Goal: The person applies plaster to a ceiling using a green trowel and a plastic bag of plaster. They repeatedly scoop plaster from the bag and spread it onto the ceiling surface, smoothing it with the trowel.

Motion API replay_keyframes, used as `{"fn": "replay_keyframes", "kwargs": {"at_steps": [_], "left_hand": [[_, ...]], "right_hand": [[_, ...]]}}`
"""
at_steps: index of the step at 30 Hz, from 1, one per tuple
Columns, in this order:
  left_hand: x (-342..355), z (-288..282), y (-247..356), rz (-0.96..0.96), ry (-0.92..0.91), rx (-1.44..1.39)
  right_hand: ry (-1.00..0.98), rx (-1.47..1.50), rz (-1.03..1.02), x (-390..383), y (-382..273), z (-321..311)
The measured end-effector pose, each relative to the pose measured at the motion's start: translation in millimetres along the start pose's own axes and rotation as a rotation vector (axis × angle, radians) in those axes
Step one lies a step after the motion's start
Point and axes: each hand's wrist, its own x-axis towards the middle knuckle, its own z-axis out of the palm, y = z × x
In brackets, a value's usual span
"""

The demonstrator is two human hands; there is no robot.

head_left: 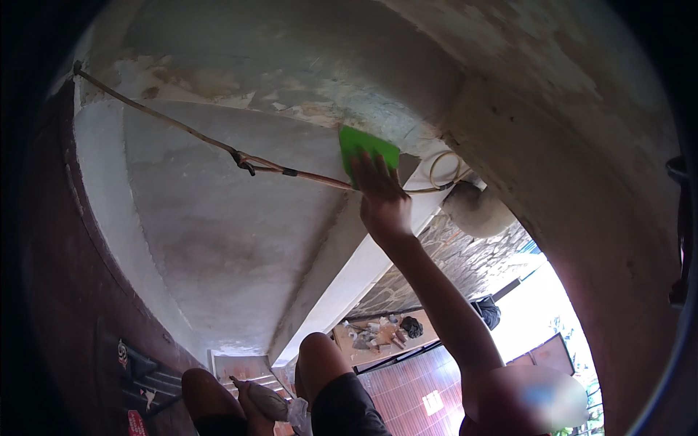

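Note:
My right hand (383,196) is raised at the end of a stretched arm. Its fingers press on a flat green plastic putty spreader (358,138), whose far edge lies against the patchy, peeling plaster (313,112). Just past the spreader hangs a tied cable (196,133), partly hidden by the hand. Low in view, between my bent knees (323,367), is my left hand (252,413), closed around something I cannot make out. Beside it show a grey rounded lump (269,401) and a crumpled clear plastic bag (299,416).
The cable runs from the upper left corner to a coil (445,168) near a rounded pot-like object (476,211). A ledge (356,356) bears debris and a black bag (411,326). Dark slatted furniture (153,381) stands at lower left. A tiled floor (407,381) lies below.

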Motion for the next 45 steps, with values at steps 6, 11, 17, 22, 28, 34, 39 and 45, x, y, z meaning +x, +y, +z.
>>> {"fn": "replay_keyframes", "kwargs": {"at_steps": [6,11,17,22,28,34,39,45], "left_hand": [[-15,16,3,0.101,-0.014,0.043],[-25,29,5,0.070,0.012,0.076],[-19,23,8,0.097,-0.031,0.082],[-22,22,10,0.101,-0.041,0.059],[-25,30,8,0.098,-0.025,0.072],[-26,29,6,0.095,-0.043,0.043],[-25,27,5,0.074,-0.023,0.073],[-20,24,4,0.057,-0.031,0.050]], "right_hand": [[0.231,0.049,0.098,38,32,-34],[0.118,-0.354,0.035,62,33,5],[-0.043,0.025,-0.005,2,-5,0],[0.154,-0.033,0.106,4,27,-38],[0.125,-0.271,0.091,39,72,-10],[-0.059,-0.188,0.095,-5,30,20],[0.198,0.475,0.570,-29,-2,-31],[0.309,0.394,0.733,11,2,-58]]}}
